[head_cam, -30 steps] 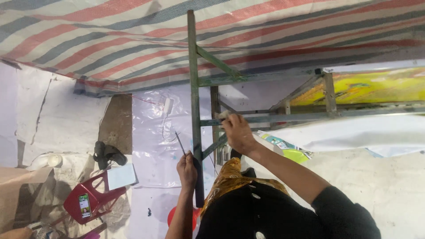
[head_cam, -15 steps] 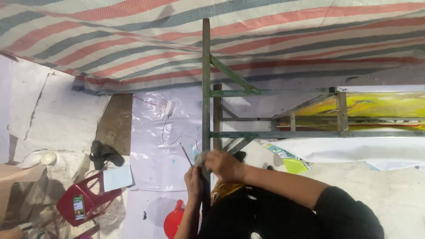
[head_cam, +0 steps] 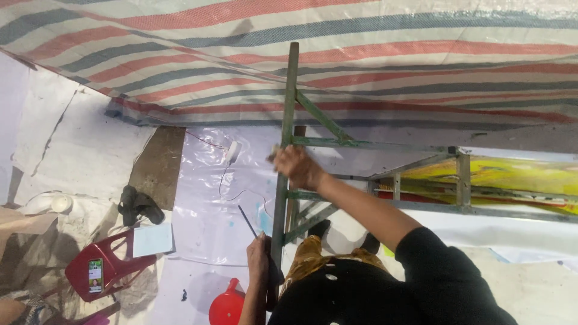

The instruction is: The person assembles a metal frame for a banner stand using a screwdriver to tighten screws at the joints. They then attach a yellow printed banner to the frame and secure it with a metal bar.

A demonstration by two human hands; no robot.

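Striped tarpaulin (head_cam: 361, 54) spread at top; white plastic sheeting (head_cam: 205, 204) over floor; red plastic chair (head_cam: 105, 268) at lower left, dark sandals (head_cam: 138, 204) nearby; red bucket (head_cam: 227, 307) below

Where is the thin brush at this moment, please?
In the head view, the thin brush is low and left of centre, held in the left hand, just left of the green metal frame and above the red bucket.
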